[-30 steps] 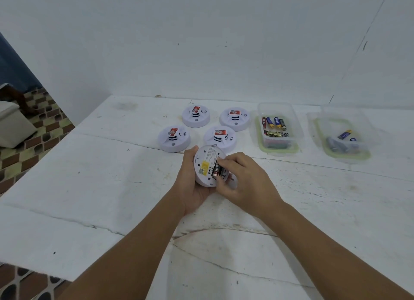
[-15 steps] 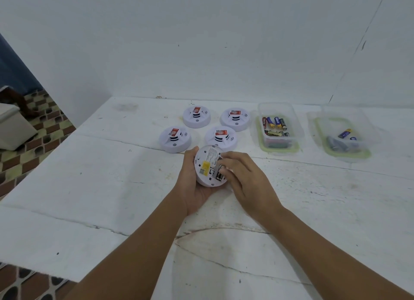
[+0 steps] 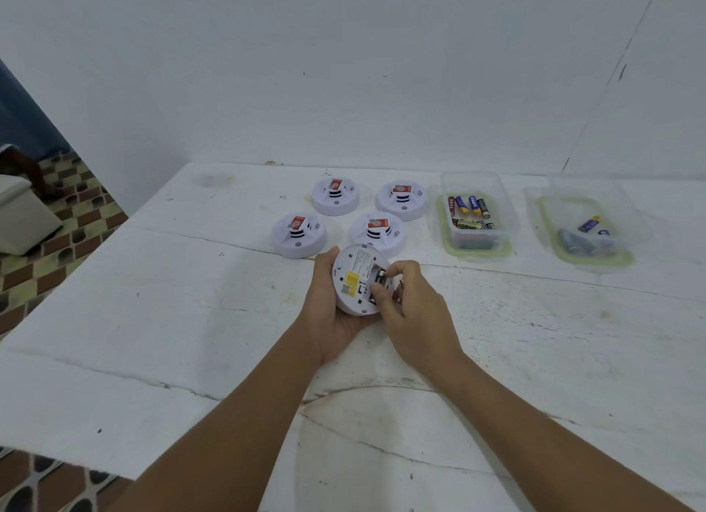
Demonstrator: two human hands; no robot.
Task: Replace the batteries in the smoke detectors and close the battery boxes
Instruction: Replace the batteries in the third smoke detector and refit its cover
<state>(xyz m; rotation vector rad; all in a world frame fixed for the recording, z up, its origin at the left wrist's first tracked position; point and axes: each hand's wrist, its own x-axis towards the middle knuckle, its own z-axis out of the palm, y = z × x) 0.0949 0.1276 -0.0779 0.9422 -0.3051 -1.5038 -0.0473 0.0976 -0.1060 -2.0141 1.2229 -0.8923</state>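
Left hand (image 3: 331, 313): cups the held detector from below and left, thumb curled over its top-left rim; grip closed round the housing.
Held detector (image 3: 357, 278): white round disc, back side tilted up toward the camera; yellow label and small printed text left of an open battery bay; sits between the two hands, just above the surface (image 3: 153, 320).
Battery (image 3: 380, 276): dark cell with a metallic end, lying in the bay; only part shows between fingertips.
Right hand (image 3: 414, 305): narrow grip, thumb and forefinger pinching the battery at the bay; a small metallic item shows behind the knuckles, too small to make out.
Other detectors: four, face up, beyond the hands: far-left (image 3: 298, 235), rear-left (image 3: 335, 196), near-centre (image 3: 378, 234), rear-right (image 3: 402, 200); each white with a red sticker on the raised centre.
Battery tubs: two clear tubs with green rims, right of and beyond the right hand. Nearer tub (image 3: 475, 217): about six cells, mixed blue, black, red. Farther tub (image 3: 588, 225): a few cells, blurred through the plastic; count unclear.
Cut off: both forearms run out of the bottom edge.
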